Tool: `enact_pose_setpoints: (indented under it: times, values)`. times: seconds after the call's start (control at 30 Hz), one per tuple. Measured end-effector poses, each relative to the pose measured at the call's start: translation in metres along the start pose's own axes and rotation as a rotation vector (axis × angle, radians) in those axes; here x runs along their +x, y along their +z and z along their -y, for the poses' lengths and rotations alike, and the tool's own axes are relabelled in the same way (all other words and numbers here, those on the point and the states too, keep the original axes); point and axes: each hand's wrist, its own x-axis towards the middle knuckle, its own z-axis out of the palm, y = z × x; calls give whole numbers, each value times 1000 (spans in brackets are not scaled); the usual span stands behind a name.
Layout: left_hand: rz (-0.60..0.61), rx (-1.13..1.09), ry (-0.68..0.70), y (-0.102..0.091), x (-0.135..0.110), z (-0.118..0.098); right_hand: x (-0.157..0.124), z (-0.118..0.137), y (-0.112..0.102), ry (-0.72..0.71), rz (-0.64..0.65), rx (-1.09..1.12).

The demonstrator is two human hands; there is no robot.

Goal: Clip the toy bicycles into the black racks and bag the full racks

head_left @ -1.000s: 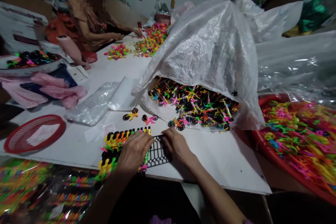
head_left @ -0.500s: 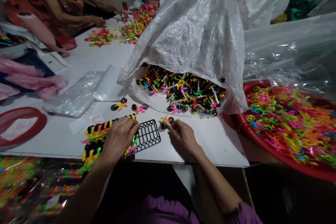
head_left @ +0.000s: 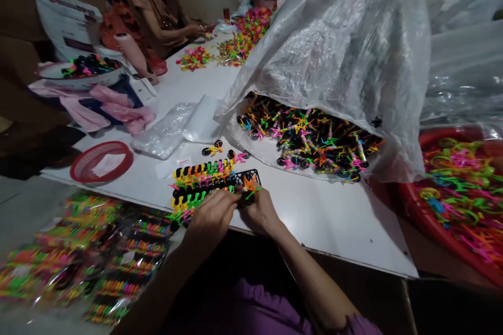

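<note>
Now the right hand (head_left: 259, 210) grips an orange toy bike (head_left: 250, 184), brought from the desk (head_left: 314, 225) over the right end of the black rack (head_left: 258, 175) — so the work centres there. Close by, the left hand (head_left: 214, 214) curls over the toy bike rows (head_left: 202, 169) — what it holds is hidden.

Your view is dim: below your fingers (head_left: 225, 204) the scene sinks almost to black, while the table (head_left: 314, 220) to their right catches a pale gleam. Beyond them the plastic bag (head_left: 338, 36) shows streaky glints, packets (head_left: 86, 225) down to their left are smeared, and the basin (head_left: 409, 196) far right looks stretched.
</note>
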Motion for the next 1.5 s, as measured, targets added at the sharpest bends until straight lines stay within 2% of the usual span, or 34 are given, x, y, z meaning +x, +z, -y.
enact_pose_setpoints:
  times: [0.13,0.33,0.47,0.6,0.73,0.87,0.97,1.17,1.27,1.4,1.5]
  values:
    - [-26,-13,-13,3,1,3,4,4,-5,-8,92,-163]
    - [9,-37,-80,0,2,2,-8,-1,-16,-179,227,-326]
    - [34,-27,-87,0,1,-1,-15,-1,-17,-182,219,-368]
    - [42,-20,-127,2,1,-4,-12,0,-11,-110,139,-253]
    - [52,11,-144,5,1,-6,-4,0,-6,-142,68,-165]
    - [34,8,-161,7,0,-6,-7,-4,-10,-172,181,-289]
    - [48,-2,-170,7,1,-6,-13,-5,-12,-174,201,-433]
    - [74,47,-150,7,4,-10,-9,13,-8,-73,303,-654]
    - [22,95,-115,12,5,-9,-3,19,-9,-76,328,-736]
    - [-52,131,-61,16,2,-6,2,17,-15,-135,355,-707]
    - [-27,147,-47,16,-6,-9,-2,10,-17,-168,359,-604]
